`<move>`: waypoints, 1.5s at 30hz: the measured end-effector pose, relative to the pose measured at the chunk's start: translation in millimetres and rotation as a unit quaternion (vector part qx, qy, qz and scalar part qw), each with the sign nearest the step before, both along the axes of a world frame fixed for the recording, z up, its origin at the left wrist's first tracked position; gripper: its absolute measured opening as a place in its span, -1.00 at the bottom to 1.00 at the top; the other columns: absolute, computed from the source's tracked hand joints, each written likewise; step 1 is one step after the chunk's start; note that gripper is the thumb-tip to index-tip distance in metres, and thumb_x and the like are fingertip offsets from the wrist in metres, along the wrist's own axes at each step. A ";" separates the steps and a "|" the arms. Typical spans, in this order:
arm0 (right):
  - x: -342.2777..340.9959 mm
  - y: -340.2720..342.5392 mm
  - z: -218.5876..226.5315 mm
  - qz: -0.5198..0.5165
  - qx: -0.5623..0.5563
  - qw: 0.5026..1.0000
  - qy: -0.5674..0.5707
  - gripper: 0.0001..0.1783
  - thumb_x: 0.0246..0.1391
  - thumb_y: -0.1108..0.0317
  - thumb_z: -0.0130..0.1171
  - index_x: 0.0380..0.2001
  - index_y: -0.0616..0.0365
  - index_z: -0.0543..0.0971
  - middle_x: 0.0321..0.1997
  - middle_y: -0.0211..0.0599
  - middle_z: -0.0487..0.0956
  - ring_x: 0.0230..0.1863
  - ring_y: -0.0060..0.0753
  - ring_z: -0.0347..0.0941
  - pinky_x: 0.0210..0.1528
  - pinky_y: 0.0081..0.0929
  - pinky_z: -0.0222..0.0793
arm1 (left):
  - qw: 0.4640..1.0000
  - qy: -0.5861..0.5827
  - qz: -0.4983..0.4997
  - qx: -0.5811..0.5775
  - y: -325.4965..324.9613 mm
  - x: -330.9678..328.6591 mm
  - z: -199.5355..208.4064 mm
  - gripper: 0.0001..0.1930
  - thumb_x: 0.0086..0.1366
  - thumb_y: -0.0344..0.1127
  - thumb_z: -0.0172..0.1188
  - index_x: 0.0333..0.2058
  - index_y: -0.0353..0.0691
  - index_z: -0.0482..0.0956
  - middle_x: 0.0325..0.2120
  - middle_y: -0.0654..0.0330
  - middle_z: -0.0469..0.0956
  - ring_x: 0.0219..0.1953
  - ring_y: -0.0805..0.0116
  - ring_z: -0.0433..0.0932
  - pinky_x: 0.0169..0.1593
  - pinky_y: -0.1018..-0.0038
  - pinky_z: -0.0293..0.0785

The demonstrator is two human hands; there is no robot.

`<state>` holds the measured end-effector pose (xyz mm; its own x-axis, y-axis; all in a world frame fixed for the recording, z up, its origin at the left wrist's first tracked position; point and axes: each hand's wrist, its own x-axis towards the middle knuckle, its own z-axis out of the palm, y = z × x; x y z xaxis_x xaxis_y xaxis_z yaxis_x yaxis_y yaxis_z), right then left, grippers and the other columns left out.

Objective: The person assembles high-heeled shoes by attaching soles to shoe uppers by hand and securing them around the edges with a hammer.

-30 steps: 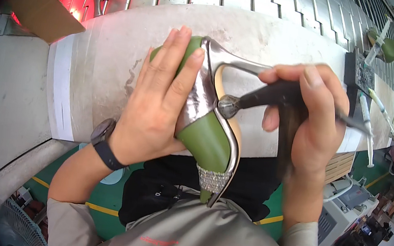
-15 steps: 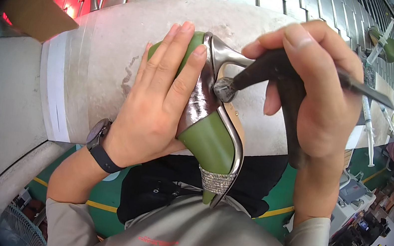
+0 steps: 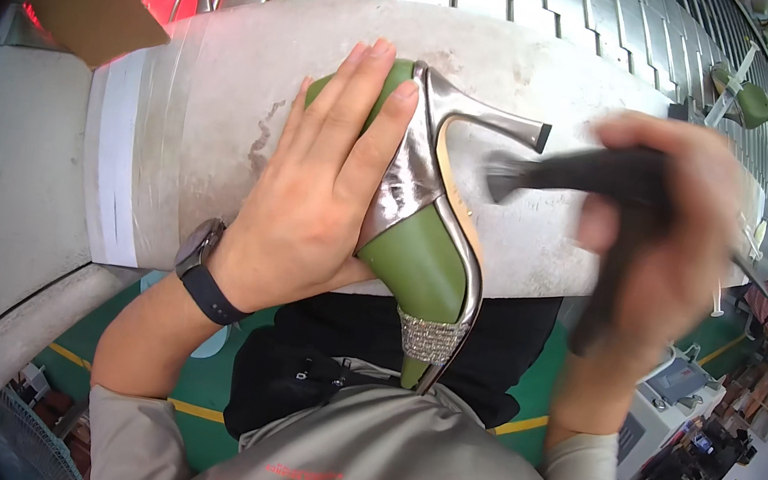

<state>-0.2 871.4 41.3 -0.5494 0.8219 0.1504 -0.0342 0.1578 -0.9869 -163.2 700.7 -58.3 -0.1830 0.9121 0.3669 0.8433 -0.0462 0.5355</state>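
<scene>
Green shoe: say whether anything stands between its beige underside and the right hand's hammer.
Nothing visible does: only worktop shows between the hammer in the right hand and the beige underside of the shoe. The heel juts out beside this gap.

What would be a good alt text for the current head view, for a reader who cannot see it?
A left hand steadies a green and metallic high-heeled shoe on its side on a pale work surface, while the blurred right hand grips a dark hammer, its head apart from the shoe. Slatted metal lies beyond.
</scene>
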 end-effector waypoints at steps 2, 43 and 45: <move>-9.0 -4.5 -17.5 0.117 -0.037 0.990 -0.065 -0.62 0.43 0.23 0.00 -0.26 0.37 0.62 -0.29 0.01 0.72 -0.62 -0.53 0.47 -0.56 -0.63 0.39 | 1.000 0.012 0.010 -0.014 1.7 -1.5 2.8 0.30 -0.10 -0.18 0.64 0.55 -0.29 0.00 0.54 -0.29 -0.03 0.54 -0.37 0.08 0.44 -0.34 0.11; -48.5 168.0 -85.8 -0.279 0.479 0.819 -0.145 -0.41 0.21 0.22 0.38 0.23 0.30 0.53 -0.01 -0.02 0.69 0.02 0.02 0.64 0.19 -0.19 0.48 | 0.890 -0.010 0.433 -0.140 79.8 -177.6 1.9 -0.54 0.31 -0.29 0.29 0.13 -0.35 0.45 -0.18 -0.28 0.70 -0.10 -0.35 0.67 0.05 -0.13 0.55; -49.1 114.8 -56.8 -0.119 0.440 0.887 -0.072 -0.39 0.28 0.29 0.34 0.31 0.29 0.45 0.06 0.00 0.66 0.06 -0.05 0.62 0.25 -0.21 0.45 | 0.911 -0.003 0.407 -0.062 79.9 -158.2 13.5 -0.56 0.28 -0.30 0.34 0.08 -0.35 0.50 -0.26 -0.21 0.70 -0.16 -0.19 0.71 -0.04 -0.02 0.60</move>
